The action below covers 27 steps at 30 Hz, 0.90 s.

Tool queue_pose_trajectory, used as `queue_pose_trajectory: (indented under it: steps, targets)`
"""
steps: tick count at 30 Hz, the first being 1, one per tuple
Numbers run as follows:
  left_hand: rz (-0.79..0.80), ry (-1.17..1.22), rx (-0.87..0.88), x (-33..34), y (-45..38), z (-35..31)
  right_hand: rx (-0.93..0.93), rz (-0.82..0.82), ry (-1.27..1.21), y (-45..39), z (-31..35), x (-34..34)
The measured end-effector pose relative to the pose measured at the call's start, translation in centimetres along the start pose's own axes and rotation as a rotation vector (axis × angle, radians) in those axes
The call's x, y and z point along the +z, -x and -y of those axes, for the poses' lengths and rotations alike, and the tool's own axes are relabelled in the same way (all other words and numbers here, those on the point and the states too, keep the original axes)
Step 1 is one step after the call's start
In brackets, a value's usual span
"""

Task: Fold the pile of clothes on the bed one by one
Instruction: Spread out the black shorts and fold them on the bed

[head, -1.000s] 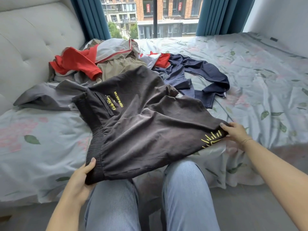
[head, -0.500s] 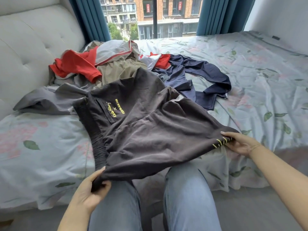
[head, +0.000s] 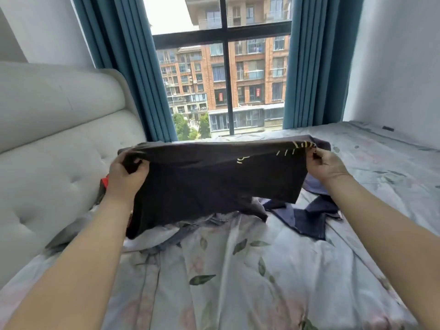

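Observation:
I hold dark brown shorts [head: 214,182] with yellow stitched marks up in the air, spread wide above the bed. My left hand [head: 127,173] grips their left end, fingers curled into the cloth. My right hand [head: 325,164] pinches the right end near the yellow marks. The shorts hang down and hide most of the clothes pile behind them. A navy garment [head: 307,217] shows below and to the right, and a bit of red cloth [head: 104,182] peeks out by my left wrist.
The bed [head: 238,282] has a pale floral sheet, rumpled in front of me. A padded white headboard [head: 59,139] runs along the left. A window with blue curtains [head: 133,67] stands behind, and a white wall [head: 392,67] on the right.
Both hands lifted the shorts off the bed and raised them up, stretched between them. The view tilted upward, so my knees are out of sight and the window fills the top.

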<state>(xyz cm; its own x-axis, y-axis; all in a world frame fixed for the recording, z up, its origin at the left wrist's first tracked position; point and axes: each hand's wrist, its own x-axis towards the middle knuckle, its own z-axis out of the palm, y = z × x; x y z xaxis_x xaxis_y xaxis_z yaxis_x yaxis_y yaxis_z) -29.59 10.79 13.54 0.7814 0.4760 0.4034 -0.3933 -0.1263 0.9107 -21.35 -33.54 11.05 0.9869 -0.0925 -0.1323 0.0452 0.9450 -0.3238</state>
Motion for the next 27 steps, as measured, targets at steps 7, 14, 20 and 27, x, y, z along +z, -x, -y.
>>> queue_pose_trajectory:
  steps: [7,14,20,27]
  targets:
    - [0.121,-0.049,-0.131,-4.2,6.6,-3.7,-0.105,0.132,0.343,8.0,2.7,-2.1]
    - [0.158,-0.052,-0.872,-12.3,17.1,7.6,0.020,-0.210,1.098,14.4,0.1,-19.7]
    - [0.211,-0.330,-1.082,-16.1,24.9,13.6,0.156,-0.389,1.345,17.8,-1.6,-25.3]
    - [0.333,-0.629,-0.989,-15.4,26.0,13.6,0.242,-0.428,1.874,17.0,-0.9,-26.0]
